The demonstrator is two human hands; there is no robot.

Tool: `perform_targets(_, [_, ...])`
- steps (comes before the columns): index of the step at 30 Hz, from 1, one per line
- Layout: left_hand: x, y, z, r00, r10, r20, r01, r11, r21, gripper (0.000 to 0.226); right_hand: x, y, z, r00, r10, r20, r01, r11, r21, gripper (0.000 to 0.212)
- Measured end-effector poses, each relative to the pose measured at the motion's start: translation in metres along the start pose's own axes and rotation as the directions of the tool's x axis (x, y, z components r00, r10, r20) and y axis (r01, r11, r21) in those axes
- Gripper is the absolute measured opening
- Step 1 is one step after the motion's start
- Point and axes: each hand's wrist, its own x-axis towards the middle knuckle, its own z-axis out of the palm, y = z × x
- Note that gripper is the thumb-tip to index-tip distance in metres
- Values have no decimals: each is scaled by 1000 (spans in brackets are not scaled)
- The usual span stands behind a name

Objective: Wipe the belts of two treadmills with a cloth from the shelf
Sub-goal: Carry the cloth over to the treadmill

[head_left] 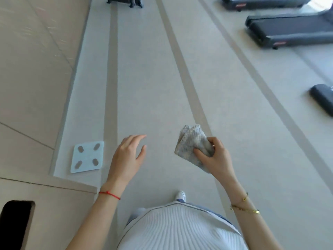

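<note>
My right hand grips a folded grey speckled cloth, held up in front of me over the floor. Beside it my left hand hovers with fingers spread and relaxed, holding nothing. Black treadmills stand along the right: one at the upper right with its dark belt showing, another behind it at the top edge, and the end of a third at the right edge. All are well away from my hands.
A white square body scale lies on the floor to the left. A beige wall runs along the left with a dark opening at the bottom corner. Black equipment stands far ahead. Grey striped floor stretches forward.
</note>
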Motion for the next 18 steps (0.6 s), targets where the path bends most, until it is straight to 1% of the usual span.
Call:
perform_targets(4, [56,53,42,996,82,35,-81,996,-34,31,39,31,-55,994,58,-94,-56,998,22,29])
perform_targets(7, [94,82,67,990,130,60,-126,990,-55,31,66,50,-85,983,121,-139,-111,991,76,28])
perform_targets(13, [174,111,115,975,180,128,-176,984,-40,31,130,85,-107,955,216,-203,-193,973,128,27])
perform_targets(18, [265,130,164,958,227,177,-224,974,-42,31,212,108,-121,941,244,-236,-218,967,133,28])
